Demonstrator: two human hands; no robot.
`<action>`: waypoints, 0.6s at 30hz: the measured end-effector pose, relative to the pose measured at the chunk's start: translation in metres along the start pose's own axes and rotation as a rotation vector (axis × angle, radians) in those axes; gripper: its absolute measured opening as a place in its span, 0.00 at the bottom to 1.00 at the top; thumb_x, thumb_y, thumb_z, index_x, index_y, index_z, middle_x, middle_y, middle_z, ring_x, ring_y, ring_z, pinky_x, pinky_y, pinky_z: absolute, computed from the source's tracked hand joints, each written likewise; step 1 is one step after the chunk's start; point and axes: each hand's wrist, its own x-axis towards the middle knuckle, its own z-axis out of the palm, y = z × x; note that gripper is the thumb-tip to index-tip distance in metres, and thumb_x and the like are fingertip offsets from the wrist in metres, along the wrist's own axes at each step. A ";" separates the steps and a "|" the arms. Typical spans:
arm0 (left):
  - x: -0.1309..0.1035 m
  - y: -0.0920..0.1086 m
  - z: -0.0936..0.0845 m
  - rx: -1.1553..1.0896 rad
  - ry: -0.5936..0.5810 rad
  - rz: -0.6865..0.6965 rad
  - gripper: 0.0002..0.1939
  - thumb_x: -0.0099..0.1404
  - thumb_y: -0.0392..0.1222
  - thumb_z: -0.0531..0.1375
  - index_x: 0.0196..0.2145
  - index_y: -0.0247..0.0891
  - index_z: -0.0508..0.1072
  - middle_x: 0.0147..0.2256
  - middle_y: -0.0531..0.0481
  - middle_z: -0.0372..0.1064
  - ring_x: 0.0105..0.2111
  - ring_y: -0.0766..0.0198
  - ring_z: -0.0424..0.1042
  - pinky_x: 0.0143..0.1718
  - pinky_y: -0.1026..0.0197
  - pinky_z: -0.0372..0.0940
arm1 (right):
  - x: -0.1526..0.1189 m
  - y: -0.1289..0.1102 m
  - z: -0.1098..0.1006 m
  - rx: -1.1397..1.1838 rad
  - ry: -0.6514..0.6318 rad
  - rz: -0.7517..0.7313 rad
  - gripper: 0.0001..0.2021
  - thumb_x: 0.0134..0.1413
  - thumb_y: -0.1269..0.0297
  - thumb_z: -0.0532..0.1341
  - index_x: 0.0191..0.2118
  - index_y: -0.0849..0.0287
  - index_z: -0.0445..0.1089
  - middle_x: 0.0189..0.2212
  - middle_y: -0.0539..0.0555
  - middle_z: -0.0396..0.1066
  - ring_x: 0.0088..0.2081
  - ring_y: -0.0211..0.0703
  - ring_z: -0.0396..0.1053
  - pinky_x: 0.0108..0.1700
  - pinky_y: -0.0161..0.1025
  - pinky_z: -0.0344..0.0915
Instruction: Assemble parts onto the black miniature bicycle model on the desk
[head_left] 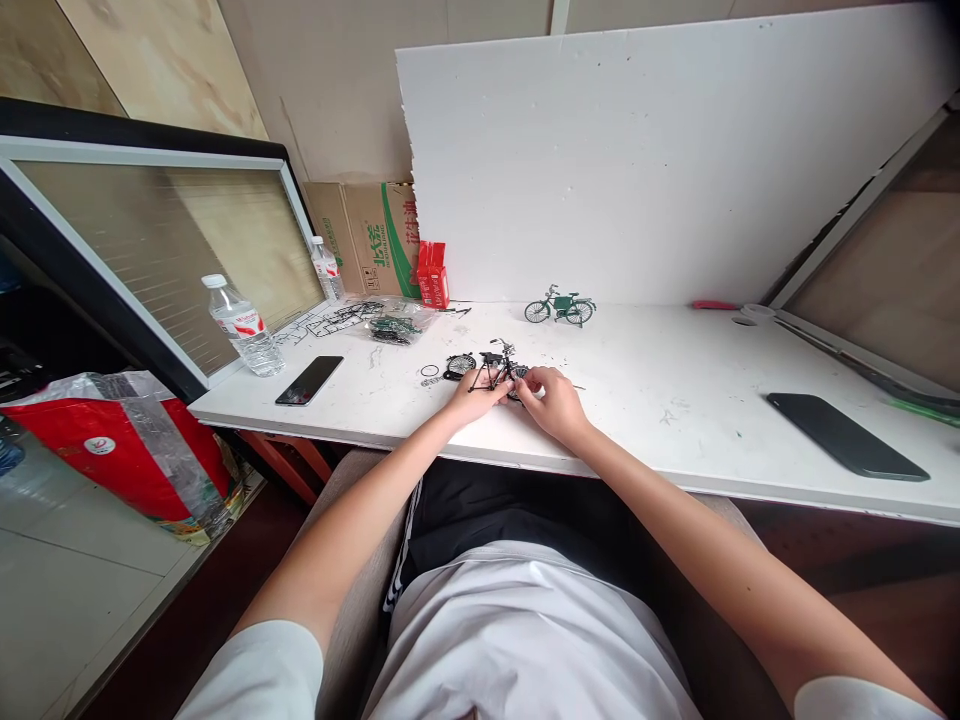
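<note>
View: head camera, looking down over the person's lap to a white table (675,400).
Hands: two, meeting at the centre of the frame near the table's front edge.
Left hand (474,397): fingers curled, fingertips pinched on the small dark bicycle frame (495,372); the exact grip is too small to make out.
Right hand (553,402): fingers bent and closed in on the same frame from the right; what lies under the fingertips is hidden.
Bicycle frame: one, half-built, standing on the table between the two hands, just above them in the frame.
Loose wheel (460,365): one, lying flat just left of the frame, with a thin ring (430,371) further left.
Finished bicycle (559,307): one, green, upright, above centre against the white board (675,160).
Bag of parts (394,325): one clear bag, left of centre; contents hard to tell apart.
Water bottles: two, a near one (241,326) at left and a far one (327,269) behind it.
Phones: two, one (309,380) at left, one (846,436) at right.
Red cartons (433,274): two, side by side.
Cardboard box (371,238): one, partly hidden by the board.
Red bag (120,450): lower left, under clear plastic.
</note>
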 end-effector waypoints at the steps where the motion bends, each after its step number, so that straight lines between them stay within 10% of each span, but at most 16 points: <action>1: 0.000 0.000 0.000 0.015 -0.037 0.017 0.14 0.59 0.49 0.73 0.30 0.37 0.76 0.33 0.47 0.75 0.33 0.62 0.74 0.41 0.59 0.72 | 0.000 0.000 0.000 -0.028 -0.014 -0.001 0.16 0.70 0.53 0.57 0.30 0.54 0.67 0.30 0.56 0.74 0.37 0.51 0.71 0.35 0.43 0.62; 18: 0.007 -0.015 -0.008 0.105 -0.102 0.077 0.19 0.63 0.54 0.70 0.38 0.34 0.76 0.38 0.43 0.76 0.35 0.63 0.74 0.45 0.56 0.74 | 0.000 -0.006 -0.002 -0.096 -0.128 0.073 0.21 0.76 0.53 0.47 0.29 0.54 0.61 0.29 0.57 0.71 0.34 0.49 0.67 0.34 0.40 0.54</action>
